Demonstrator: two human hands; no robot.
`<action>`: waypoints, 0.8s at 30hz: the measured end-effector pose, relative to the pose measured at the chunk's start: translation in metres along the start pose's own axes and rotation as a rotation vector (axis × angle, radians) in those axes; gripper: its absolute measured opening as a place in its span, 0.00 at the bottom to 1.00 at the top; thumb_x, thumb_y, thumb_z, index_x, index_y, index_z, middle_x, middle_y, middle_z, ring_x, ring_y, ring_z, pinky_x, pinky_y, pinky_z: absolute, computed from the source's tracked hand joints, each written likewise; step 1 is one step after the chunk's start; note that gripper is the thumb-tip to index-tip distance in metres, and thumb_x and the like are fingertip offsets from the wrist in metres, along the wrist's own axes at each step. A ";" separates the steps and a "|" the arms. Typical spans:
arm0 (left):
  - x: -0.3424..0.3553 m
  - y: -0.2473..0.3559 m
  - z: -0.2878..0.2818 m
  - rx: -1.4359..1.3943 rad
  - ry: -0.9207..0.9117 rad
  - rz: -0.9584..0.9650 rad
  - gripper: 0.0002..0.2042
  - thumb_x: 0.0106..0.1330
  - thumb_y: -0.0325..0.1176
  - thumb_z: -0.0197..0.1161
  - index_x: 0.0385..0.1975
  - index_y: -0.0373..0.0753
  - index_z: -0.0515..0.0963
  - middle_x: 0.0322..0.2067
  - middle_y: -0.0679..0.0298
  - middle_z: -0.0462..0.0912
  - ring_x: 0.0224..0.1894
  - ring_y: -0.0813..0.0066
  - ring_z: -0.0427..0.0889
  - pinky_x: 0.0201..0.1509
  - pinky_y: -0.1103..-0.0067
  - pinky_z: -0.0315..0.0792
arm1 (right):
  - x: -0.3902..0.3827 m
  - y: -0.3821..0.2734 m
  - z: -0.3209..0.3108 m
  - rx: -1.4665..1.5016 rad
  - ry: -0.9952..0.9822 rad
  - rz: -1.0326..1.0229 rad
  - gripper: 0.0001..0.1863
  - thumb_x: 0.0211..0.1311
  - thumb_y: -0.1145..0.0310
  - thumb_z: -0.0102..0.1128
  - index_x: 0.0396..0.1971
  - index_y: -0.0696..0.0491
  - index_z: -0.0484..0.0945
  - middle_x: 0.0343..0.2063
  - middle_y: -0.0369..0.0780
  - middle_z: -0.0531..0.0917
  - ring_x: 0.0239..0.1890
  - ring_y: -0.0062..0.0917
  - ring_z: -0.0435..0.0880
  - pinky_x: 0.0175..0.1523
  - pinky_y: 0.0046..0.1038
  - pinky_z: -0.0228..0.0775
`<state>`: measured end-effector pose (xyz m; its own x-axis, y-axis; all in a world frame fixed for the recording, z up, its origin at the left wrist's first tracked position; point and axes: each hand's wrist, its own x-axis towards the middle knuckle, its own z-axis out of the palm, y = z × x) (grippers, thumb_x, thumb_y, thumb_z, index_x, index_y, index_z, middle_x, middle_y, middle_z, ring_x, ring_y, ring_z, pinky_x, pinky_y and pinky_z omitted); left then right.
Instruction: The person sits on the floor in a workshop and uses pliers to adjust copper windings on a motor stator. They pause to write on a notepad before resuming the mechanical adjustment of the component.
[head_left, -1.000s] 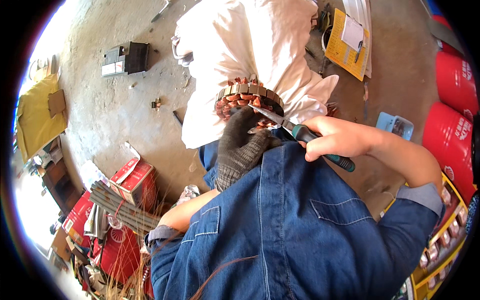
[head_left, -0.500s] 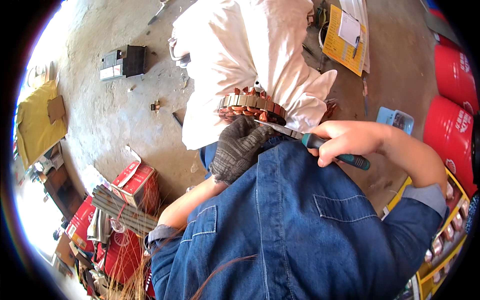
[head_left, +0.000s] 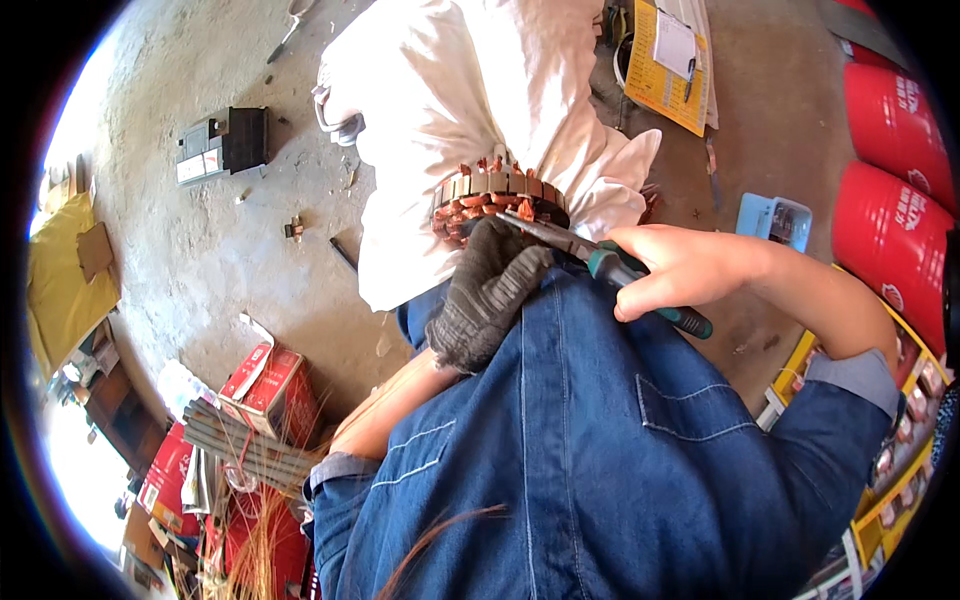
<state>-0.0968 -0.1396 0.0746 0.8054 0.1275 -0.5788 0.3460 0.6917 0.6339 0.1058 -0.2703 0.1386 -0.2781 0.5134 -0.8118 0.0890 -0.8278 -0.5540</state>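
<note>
A ring-shaped stator (head_left: 500, 184) with copper windings rests tilted on a white cloth (head_left: 440, 90) over my lap. My left hand (head_left: 488, 290), in a dark grey knit glove, is curled against the stator's near edge, its fingertips partly hidden. In my bare right hand (head_left: 680, 265) are long-nose pliers (head_left: 565, 240) with green and black handles. Their metal jaws reach left across the near side of the stator, just above the gloved fingers. An upright tuft of copper wire (head_left: 526, 210) shows beside the jaws; whether they grip it I cannot tell.
A black battery (head_left: 240, 140) and small metal parts lie on the concrete floor at left. Red drums (head_left: 893, 225) and a yellow rack line the right, near a blue tray (head_left: 774, 220). A yellow board (head_left: 655, 90) lies far right; a red box (head_left: 268, 390) sits lower left.
The view has shifted slightly. The stator is tipped so more of its near windings show. My right hand has turned the pliers a little, and their handles look farther apart.
</note>
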 end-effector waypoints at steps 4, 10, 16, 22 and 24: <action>-0.002 -0.004 -0.003 0.173 0.060 0.047 0.16 0.67 0.26 0.62 0.53 0.32 0.69 0.45 0.63 0.79 0.46 0.80 0.76 0.50 0.81 0.72 | -0.010 -0.008 -0.010 -0.102 0.005 0.025 0.18 0.51 0.61 0.63 0.35 0.58 0.73 0.30 0.38 0.77 0.36 0.19 0.75 0.41 0.26 0.69; -0.004 0.003 -0.007 0.533 0.148 0.006 0.11 0.64 0.27 0.66 0.42 0.31 0.76 0.35 0.62 0.83 0.38 0.78 0.81 0.45 0.81 0.75 | -0.004 0.010 -0.003 0.167 -0.060 0.024 0.20 0.49 0.67 0.65 0.41 0.60 0.74 0.31 0.34 0.76 0.37 0.16 0.72 0.42 0.24 0.67; -0.011 -0.001 -0.029 0.522 0.056 0.053 0.15 0.62 0.36 0.68 0.39 0.29 0.78 0.30 0.55 0.83 0.32 0.76 0.80 0.38 0.78 0.75 | -0.001 0.001 -0.005 0.052 -0.096 -0.001 0.22 0.48 0.66 0.66 0.42 0.60 0.73 0.32 0.36 0.76 0.37 0.18 0.73 0.42 0.26 0.68; -0.027 0.011 -0.024 0.230 0.069 -0.024 0.15 0.67 0.32 0.64 0.48 0.29 0.75 0.38 0.60 0.84 0.39 0.76 0.81 0.46 0.78 0.76 | -0.025 0.005 0.005 -0.010 -0.030 -0.037 0.21 0.48 0.64 0.64 0.41 0.60 0.73 0.30 0.41 0.78 0.36 0.25 0.76 0.42 0.29 0.70; -0.030 0.008 -0.034 0.151 0.020 -0.106 0.17 0.66 0.30 0.64 0.53 0.29 0.74 0.44 0.58 0.84 0.44 0.74 0.81 0.50 0.78 0.76 | -0.034 0.015 0.013 -0.035 0.059 -0.101 0.21 0.46 0.67 0.63 0.41 0.60 0.72 0.29 0.44 0.77 0.33 0.28 0.76 0.40 0.30 0.69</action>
<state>-0.1351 -0.1135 0.0796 0.7512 0.0745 -0.6559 0.4984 0.5875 0.6375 0.1039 -0.3031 0.1608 -0.2309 0.6070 -0.7604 0.0966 -0.7633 -0.6387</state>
